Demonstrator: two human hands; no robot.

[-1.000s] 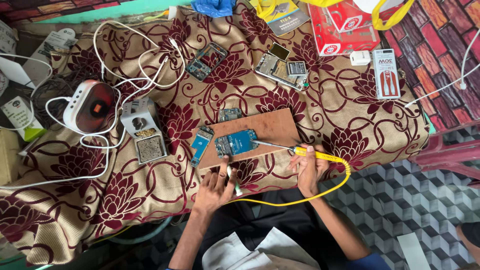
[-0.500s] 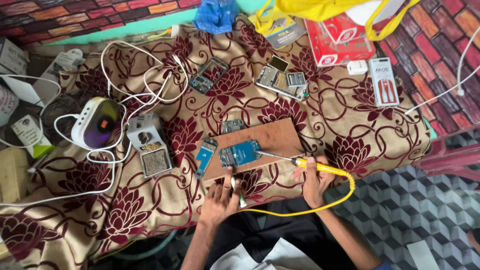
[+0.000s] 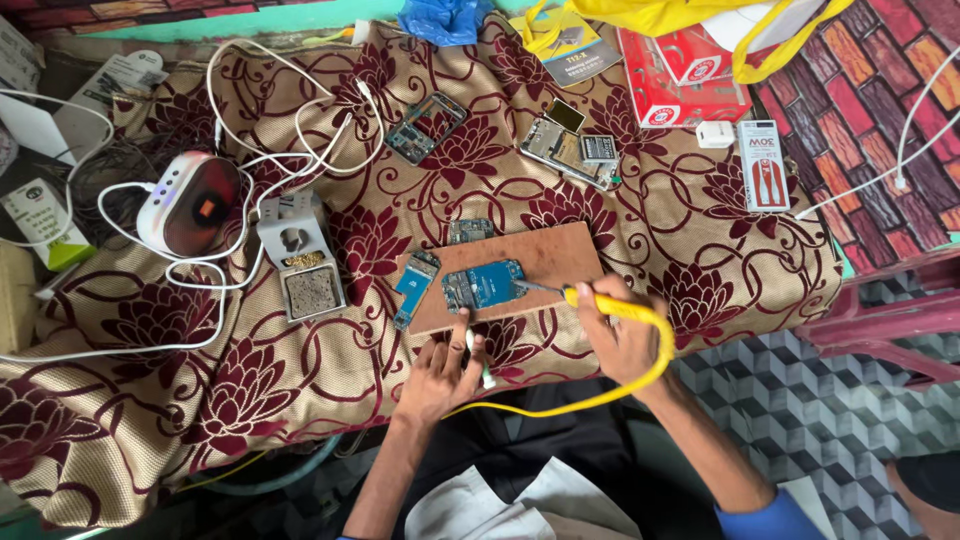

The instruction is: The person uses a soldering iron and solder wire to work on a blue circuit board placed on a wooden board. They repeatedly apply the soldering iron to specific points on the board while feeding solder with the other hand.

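On the wooden board at the tabletop's near edge, the left hand pins the blue circuit board steady with one finger while right-hand fingers pinch the yellow soldering iron against its right edge.

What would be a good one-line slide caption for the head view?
Right hand holds a yellow soldering iron to a blue circuit board on a brown board; left hand rests nearby.
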